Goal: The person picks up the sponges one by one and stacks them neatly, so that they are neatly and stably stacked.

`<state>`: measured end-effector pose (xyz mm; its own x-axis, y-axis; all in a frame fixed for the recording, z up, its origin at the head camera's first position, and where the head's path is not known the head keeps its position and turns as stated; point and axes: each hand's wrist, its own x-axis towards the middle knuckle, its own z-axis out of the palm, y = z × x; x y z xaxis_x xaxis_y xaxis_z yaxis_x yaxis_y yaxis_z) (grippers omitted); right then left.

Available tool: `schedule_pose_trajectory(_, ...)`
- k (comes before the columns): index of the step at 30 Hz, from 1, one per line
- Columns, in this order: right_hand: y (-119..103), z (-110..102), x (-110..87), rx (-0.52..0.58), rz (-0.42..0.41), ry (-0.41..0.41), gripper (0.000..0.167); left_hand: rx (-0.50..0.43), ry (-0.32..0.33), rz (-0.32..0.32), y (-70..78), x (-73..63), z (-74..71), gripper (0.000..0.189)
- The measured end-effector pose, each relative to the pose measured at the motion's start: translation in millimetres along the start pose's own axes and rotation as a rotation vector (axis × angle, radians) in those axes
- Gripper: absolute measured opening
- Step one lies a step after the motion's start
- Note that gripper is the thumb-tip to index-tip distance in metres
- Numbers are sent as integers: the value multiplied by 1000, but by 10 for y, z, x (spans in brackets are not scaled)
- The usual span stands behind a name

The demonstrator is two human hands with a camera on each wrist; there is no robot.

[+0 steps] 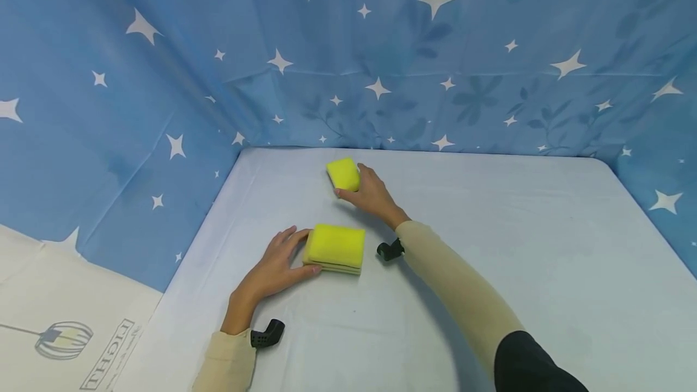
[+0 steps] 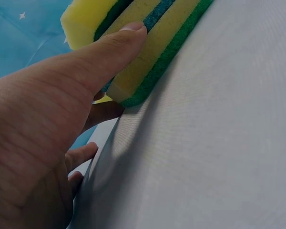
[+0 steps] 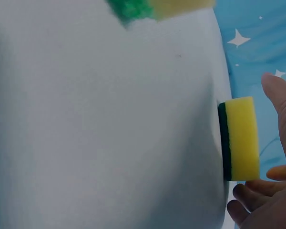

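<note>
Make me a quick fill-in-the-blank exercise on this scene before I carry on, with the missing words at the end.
1. The single sponge beside the right hand has its ____ side facing up.
2. The left hand has its ____ against the near side of the sponge stack.
3. The single sponge lies ____ from the person than the sponge stack does.
4. The blue cloth behind the white tabletop is printed with white, four-pointed ____.

Missing words: yellow; thumb; farther; stars.

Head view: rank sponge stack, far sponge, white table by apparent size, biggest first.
1. White table
2. Sponge stack
3. Far sponge, partly covered by the right hand; it's farther off, so true size is unsure
</note>
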<state>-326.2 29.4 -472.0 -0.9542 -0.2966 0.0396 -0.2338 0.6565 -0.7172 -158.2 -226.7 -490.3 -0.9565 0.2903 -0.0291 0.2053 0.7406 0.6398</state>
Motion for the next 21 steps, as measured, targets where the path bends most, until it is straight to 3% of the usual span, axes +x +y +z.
schedule_pose_trajectory(7,-33,36,-1,27,-53,0,96,4,1,-3,4,7,-18,90)
schedule_pose_trajectory(14,-7,106,39,-53,-36,10,102,-3,-2,-6,7,6,-22,91)
schedule_pose_trajectory(21,60,179,72,-105,-52,66,98,-1,-9,-8,5,10,-11,90)
